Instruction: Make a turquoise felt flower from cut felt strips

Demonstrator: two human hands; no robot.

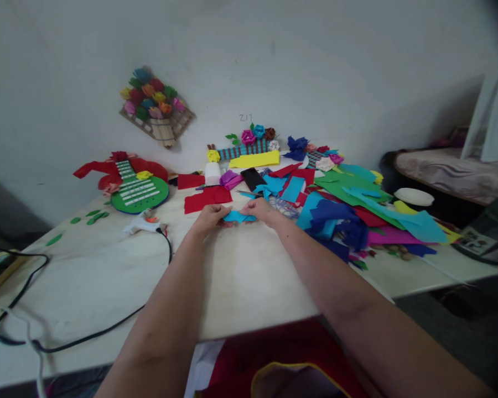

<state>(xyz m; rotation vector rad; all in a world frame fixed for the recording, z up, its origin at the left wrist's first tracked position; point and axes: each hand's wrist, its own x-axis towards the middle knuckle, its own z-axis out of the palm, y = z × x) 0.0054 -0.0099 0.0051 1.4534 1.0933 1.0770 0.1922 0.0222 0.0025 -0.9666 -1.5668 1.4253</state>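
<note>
Head view: I see the left hand and right hand pinching a bright-blue paper strip, probably shaping it; next calls for steady tension.

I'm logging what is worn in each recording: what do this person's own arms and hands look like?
The left hand and right hand are gloveless; no ring or watch can be made out. The left forearm and right forearm are bare, with no sleeve in view. A small dark spot marks the right forearm near the wrist.
</note>
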